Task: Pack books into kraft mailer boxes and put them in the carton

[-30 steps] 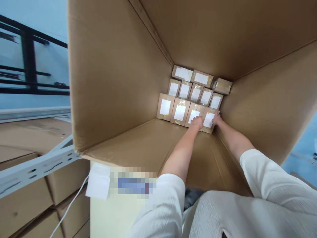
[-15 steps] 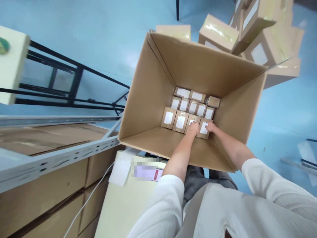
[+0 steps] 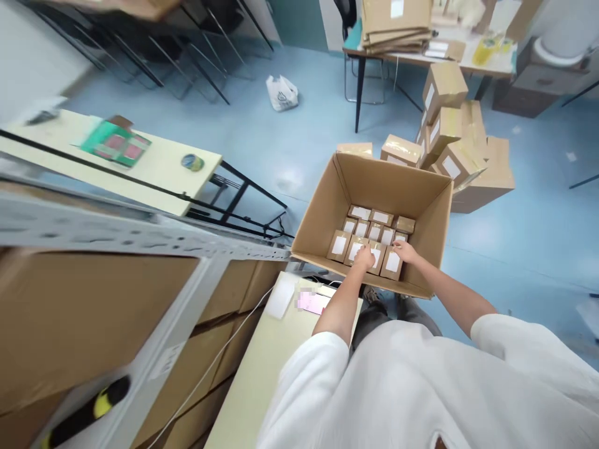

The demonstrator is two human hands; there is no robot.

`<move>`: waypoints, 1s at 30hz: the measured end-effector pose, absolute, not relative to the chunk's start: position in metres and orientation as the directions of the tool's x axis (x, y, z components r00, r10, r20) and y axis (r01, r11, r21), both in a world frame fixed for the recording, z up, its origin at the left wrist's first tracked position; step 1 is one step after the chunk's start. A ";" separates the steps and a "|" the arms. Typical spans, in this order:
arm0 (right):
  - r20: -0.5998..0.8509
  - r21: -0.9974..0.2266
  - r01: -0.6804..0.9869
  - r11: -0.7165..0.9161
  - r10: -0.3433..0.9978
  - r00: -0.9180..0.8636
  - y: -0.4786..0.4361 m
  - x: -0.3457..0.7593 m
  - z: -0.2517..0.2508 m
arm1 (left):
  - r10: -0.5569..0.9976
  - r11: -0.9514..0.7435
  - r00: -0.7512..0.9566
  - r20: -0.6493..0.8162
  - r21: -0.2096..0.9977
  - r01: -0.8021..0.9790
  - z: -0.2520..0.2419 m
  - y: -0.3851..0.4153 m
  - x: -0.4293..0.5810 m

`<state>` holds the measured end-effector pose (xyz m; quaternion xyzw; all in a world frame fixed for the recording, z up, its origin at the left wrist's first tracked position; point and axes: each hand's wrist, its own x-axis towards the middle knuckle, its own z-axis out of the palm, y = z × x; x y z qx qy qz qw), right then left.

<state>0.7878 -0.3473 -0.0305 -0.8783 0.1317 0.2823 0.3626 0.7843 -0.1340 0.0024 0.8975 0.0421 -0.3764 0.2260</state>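
Note:
A large open cardboard carton [image 3: 318, 219] stands on the blue floor in front of me. Several small brown parcels with white labels [image 3: 339, 244] lie in rows on its bottom. Both my arms reach down into it. My left hand [image 3: 365, 257] rests with curled fingers on a parcel in the front row. My right hand [image 3: 405, 251] touches the top edge of the front-right parcel [image 3: 392, 263], fingers bent on it. Whether either hand truly grips a parcel is too small to see.
A heap of taped boxes [image 3: 449, 140] lies behind the carton. A desk with flat cardboard [image 3: 397, 25] stands at the back. At left are a metal rack [image 3: 140, 240] holding big cartons, a pale table [image 3: 154, 165] and a white bag [image 3: 281, 93] on the floor.
My head has risen well away from the carton, so the view went from its inside to the whole room. Both hands stay on the front-row parcels.

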 end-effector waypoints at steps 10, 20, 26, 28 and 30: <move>-0.465 -0.674 -0.219 -0.706 0.174 0.868 -0.352 0.769 0.016 | 0.058 -0.814 0.881 -0.470 0.488 0.315 0.058 -0.128 0.724; -0.383 -0.741 0.007 -0.671 0.432 0.817 -0.332 0.736 0.054 | 0.251 -0.693 0.914 -0.319 0.600 0.400 0.085 -0.142 0.638; -0.302 -0.788 0.137 -0.600 0.571 0.764 -0.290 0.723 0.058 | 0.401 -0.618 0.890 -0.218 0.652 0.439 0.087 -0.110 0.577; -0.249 -0.812 0.198 -0.549 0.633 0.733 -0.272 0.715 0.056 | 0.458 -0.578 0.870 -0.185 0.681 0.449 0.084 -0.098 0.554; -0.208 -0.828 0.249 -0.502 0.687 0.696 -0.249 0.703 0.055 | 0.509 -0.545 0.846 -0.157 0.703 0.458 0.080 -0.085 0.529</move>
